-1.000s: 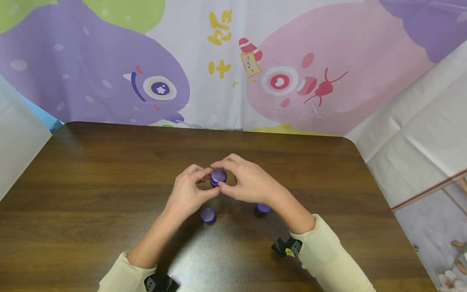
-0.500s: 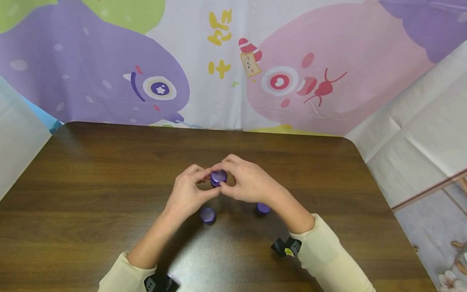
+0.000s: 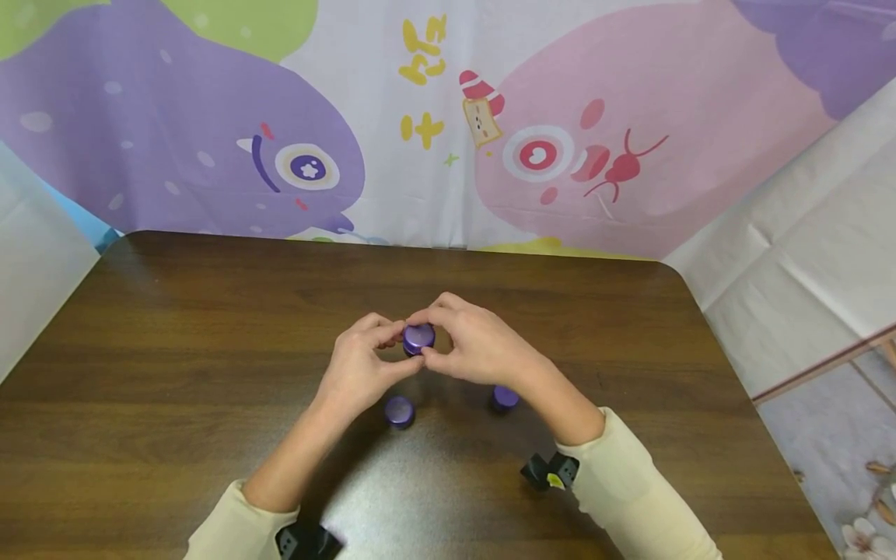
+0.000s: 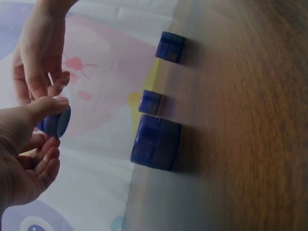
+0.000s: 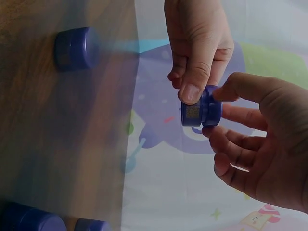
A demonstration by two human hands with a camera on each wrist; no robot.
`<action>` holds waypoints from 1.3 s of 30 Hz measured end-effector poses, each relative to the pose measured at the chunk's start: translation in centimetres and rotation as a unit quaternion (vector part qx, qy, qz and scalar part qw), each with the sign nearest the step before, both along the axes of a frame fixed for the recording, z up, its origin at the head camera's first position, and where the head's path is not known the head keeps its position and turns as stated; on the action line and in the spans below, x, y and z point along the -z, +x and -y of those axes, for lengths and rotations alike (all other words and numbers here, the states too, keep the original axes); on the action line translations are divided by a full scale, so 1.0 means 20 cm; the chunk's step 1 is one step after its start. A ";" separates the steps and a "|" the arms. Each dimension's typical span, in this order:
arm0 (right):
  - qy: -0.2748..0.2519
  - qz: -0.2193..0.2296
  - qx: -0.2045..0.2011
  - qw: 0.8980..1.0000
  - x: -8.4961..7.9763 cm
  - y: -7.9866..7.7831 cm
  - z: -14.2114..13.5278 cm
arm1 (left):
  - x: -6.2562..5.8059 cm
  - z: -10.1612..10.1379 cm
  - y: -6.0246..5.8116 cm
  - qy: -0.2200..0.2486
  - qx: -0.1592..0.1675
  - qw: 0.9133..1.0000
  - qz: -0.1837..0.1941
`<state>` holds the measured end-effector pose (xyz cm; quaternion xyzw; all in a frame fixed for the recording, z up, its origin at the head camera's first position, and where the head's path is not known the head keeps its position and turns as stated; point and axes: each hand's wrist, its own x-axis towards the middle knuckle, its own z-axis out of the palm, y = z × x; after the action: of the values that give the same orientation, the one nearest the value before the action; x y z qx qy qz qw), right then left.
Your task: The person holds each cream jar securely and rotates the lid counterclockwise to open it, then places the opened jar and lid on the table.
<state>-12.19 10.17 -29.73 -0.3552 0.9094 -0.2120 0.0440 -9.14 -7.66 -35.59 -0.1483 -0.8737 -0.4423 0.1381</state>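
Note:
In the head view both hands meet over the middle of the table around a small round purple jar point(image 3: 418, 339), held up off the wood. My left hand point(image 3: 355, 362) pinches its lower body between thumb and fingers; the right wrist view shows a speckled label patch beside that thumb. My right hand point(image 3: 476, 340) grips the lid end point(image 5: 212, 106) with thumb and fingertips. Lid and body sit together with a narrow groove between them. A second purple jar point(image 3: 400, 412) stands on the table below the left hand. Another purple jar point(image 3: 505, 397) is partly covered by the right forearm.
The left wrist view shows three jars on the table: a near one point(image 4: 155, 142), a middle one point(image 4: 150, 102) and an outer one point(image 4: 170, 46). The brown wooden table point(image 3: 210, 311) ends at a cartoon-printed cloth point(image 3: 420, 194) behind it. White cloth point(image 3: 805, 233) hangs at the right.
Both hands stay around the jar in almost the same place and hold. The jars on the table have not moved.

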 end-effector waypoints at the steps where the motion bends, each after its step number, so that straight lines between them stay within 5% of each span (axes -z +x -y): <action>1: 0.001 0.002 -0.006 1.000 0.00 0.00 0.00 | 0.00 0.00 0.00 0.000 0.000 1.000 0.000; 12: -0.014 -0.005 0.034 0.999 -0.01 0.01 0.00 | 0.00 0.01 0.01 0.001 -0.003 1.000 0.000; 22: -0.001 0.010 -0.013 1.000 -0.02 0.01 0.00 | 0.00 0.01 0.01 -0.004 -0.003 1.000 -0.003; 31: -0.007 -0.016 0.015 1.000 -0.01 0.01 0.01 | -0.01 0.00 0.01 0.004 -0.002 1.000 0.010; 39: 0.004 0.014 -0.023 1.000 -0.01 0.00 0.01 | -0.01 0.01 0.01 0.004 -0.001 1.000 0.014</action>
<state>-12.11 10.07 -29.51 -0.3732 0.9010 -0.2119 0.0632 -8.89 -7.85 -35.42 -0.1402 -0.8740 -0.4477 0.1268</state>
